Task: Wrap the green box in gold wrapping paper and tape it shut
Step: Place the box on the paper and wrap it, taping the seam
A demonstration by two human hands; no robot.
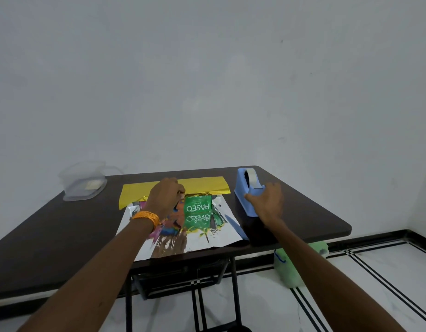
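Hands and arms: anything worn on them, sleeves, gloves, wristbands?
No sleeves or gloves: both arms are bare to the picture's edge. Behind the left hand, the wrist carries an orange-yellow band of several wound strands. The right hand and wrist wear nothing.

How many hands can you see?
2. The left hand is at the green box on the gold paper; the right hand rests on the blue tape dispenser.
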